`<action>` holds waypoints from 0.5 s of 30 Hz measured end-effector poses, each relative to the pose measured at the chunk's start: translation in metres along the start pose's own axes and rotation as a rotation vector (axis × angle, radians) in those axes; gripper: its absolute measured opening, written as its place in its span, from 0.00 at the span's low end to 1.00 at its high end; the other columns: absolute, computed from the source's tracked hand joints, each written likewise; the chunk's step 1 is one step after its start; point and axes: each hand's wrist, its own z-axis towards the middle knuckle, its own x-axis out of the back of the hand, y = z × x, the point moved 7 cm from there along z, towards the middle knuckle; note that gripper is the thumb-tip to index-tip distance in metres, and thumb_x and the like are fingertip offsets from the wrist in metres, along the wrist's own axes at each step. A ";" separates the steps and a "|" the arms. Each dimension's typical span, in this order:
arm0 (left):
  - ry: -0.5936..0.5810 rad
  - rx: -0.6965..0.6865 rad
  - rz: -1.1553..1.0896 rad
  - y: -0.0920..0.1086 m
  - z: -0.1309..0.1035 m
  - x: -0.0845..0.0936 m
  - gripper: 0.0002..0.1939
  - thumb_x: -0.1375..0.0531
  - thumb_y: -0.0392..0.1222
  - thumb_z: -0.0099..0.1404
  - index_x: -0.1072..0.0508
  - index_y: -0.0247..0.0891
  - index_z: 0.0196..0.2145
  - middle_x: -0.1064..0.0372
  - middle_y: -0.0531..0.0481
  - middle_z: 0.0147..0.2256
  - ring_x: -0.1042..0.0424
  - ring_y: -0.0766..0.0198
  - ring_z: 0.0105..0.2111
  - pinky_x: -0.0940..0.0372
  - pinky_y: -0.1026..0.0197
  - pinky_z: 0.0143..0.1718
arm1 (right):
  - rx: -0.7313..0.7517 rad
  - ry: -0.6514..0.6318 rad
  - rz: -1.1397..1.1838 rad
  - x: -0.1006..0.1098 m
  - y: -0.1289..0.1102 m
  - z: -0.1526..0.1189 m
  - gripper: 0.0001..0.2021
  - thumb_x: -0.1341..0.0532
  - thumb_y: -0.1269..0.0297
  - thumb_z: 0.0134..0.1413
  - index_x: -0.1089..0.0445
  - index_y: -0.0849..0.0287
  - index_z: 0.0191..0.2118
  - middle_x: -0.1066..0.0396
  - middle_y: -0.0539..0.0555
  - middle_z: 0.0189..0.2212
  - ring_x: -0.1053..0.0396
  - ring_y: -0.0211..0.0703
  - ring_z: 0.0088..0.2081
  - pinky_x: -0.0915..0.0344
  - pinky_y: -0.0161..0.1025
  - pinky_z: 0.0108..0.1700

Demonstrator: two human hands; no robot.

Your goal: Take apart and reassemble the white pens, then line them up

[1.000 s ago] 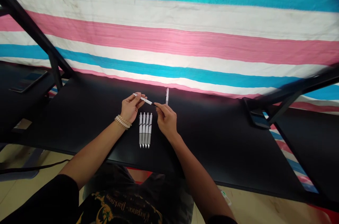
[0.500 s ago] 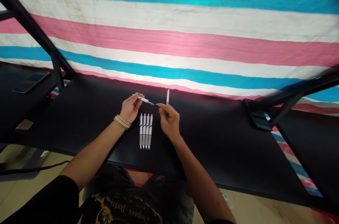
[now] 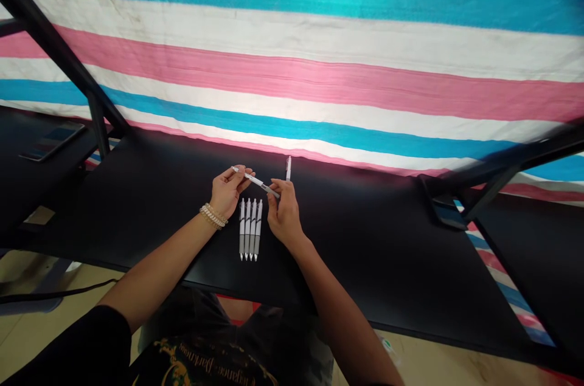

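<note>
My left hand [image 3: 225, 190] is closed on the white upper part of a pen [image 3: 253, 180], which slants down to the right. At the pen's grey lower part, my right hand [image 3: 285, 210] pinches with thumb and fingers; its tip is hidden there. Several white and grey pens [image 3: 250, 229] lie side by side below, between the hands, with their silver tips toward me. Just beyond my right hand lies another white pen [image 3: 289, 167], its lower end hidden behind the fingers.
The black table [image 3: 365, 240] carries a phone [image 3: 52, 141] at the far left and a brown piece [image 3: 40, 215] near the left edge. Black slanted supports [image 3: 59, 48] rise on both sides. A striped sheet [image 3: 292, 76] hangs behind.
The thin refill that showed between my hands is now covered by the grey lower part, which meets the white part. My right hand has moved slightly left and down.
</note>
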 end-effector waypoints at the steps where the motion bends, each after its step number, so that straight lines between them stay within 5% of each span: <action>1: -0.002 0.007 0.004 0.000 0.000 0.000 0.14 0.28 0.44 0.55 0.24 0.33 0.36 0.23 0.45 0.37 0.22 0.59 0.41 0.30 0.54 0.51 | 0.004 0.016 -0.002 0.001 0.001 0.000 0.15 0.48 0.70 0.66 0.39 0.56 0.56 0.35 0.59 0.44 0.32 0.46 0.43 0.30 0.48 0.49; 15: 0.004 0.034 -0.003 -0.003 0.001 0.002 0.14 0.28 0.44 0.56 0.24 0.33 0.35 0.23 0.44 0.37 0.22 0.58 0.41 0.31 0.52 0.52 | 0.045 0.054 -0.024 0.007 -0.005 0.001 0.11 0.46 0.68 0.67 0.36 0.54 0.52 0.32 0.57 0.42 0.30 0.46 0.43 0.29 0.46 0.47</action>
